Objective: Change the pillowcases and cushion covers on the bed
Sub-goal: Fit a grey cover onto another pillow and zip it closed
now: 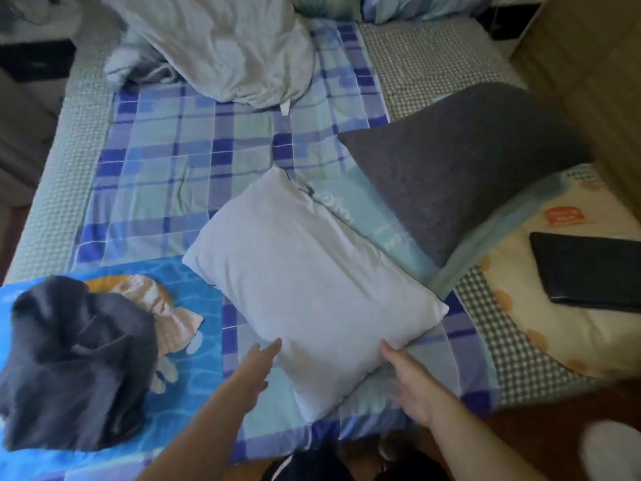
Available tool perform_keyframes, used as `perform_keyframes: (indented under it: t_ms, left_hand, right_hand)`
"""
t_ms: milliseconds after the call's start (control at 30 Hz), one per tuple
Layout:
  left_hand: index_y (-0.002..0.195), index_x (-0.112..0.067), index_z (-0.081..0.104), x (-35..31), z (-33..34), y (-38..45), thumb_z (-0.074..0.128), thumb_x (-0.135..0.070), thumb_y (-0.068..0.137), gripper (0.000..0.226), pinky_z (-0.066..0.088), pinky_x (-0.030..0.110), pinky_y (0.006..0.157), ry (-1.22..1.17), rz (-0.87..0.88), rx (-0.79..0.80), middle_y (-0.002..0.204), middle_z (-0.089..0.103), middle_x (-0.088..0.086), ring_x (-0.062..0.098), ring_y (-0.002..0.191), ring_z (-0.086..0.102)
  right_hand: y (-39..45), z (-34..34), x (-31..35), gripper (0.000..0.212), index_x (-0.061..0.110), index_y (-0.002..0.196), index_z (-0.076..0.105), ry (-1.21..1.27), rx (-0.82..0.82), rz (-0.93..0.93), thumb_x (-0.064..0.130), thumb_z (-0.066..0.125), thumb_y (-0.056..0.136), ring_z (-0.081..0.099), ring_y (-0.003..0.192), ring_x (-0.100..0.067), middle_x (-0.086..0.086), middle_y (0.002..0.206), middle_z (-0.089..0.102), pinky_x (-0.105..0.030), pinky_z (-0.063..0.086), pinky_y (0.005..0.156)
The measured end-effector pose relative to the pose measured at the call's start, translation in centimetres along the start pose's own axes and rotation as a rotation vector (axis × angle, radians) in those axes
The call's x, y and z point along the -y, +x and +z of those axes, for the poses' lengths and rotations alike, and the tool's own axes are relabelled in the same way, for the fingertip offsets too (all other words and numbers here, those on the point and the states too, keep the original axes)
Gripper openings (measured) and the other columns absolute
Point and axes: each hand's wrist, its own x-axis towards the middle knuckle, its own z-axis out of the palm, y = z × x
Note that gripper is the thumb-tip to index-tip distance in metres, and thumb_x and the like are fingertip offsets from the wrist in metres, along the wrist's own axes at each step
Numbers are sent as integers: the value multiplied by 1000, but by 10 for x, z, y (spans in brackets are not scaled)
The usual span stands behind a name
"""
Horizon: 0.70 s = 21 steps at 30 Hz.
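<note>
Nearest, at 6 o'clock: left hand (258, 368) and right hand (411, 387), both reaching onto the bed. Largest item: plaid bedsheet (166, 161), covering the bed centre. Crumpled grey duvet (222, 46) at 12 o'clock. Dark grey cushion (461, 168) at 2 o'clock, covered. Bare white pillow (308, 282) at centre, corner toward 6 o'clock, no case on. Bunched dark cover (73, 362) at 8 o'clock, lying on a blue printed pillowcase (194, 282). Peach dotted pillow (569, 328) at 4 o'clock, black tablet (589, 269) on top.

Progress, judged: early to midway; white pillow apparently stripped, fresh case not yet on, others pending.

Left fingers straight and loosely together, tips touching the pillow's lower-left edge. Right fingers extended, slightly spread, against the lower-right edge, partly tucked under. Pillow between both hands, no pinch visible.
</note>
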Motion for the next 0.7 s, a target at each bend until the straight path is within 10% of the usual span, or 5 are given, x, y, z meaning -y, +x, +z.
perform_keyframes:
  t_ms: [233,300,400,567,700]
  left_hand:
    - [103,-4,65,33,94,-44,65,-38,93,35,59,37,77,501,94,90,105,71,16,30,93,70]
    - [89,-8,62,56,105,-80,63,-32,94,25,58,28,62,603,47,376,83,75,5,15,73,71]
    - [90,-6,68,61,106,-113,55,-11,98,16,47,15,64,826,160,798,64,66,-10,-2,61,60]
    - [110,-33,68,24,92,-116,55,-25,96,21,49,20,76,811,483,289,96,67,-8,8,78,60]
    - [137,-37,53,-18,98,-110,60,-31,97,41,51,26,89,864,650,229,123,59,-8,12,102,61]
  right_hand:
    - [-18,-13,24,34,23,116,62,180,-293,-328,28,75,85,73,96,-28,-3,105,76,-49,59,85]
    - [-36,-56,24,7,17,93,61,-105,-561,-396,19,67,91,68,84,-29,-6,89,69,-40,56,71]
    - [-58,-109,27,38,14,63,35,-407,-904,-501,-2,54,91,43,66,-25,-5,63,38,-35,26,56]
    - [-60,-170,46,9,-1,86,59,-406,-1162,-326,0,53,92,54,85,-38,-23,90,56,-38,43,75]
    - [-42,-188,62,42,-12,131,52,-377,-982,-124,2,62,93,57,116,-45,-27,128,58,-41,47,94]
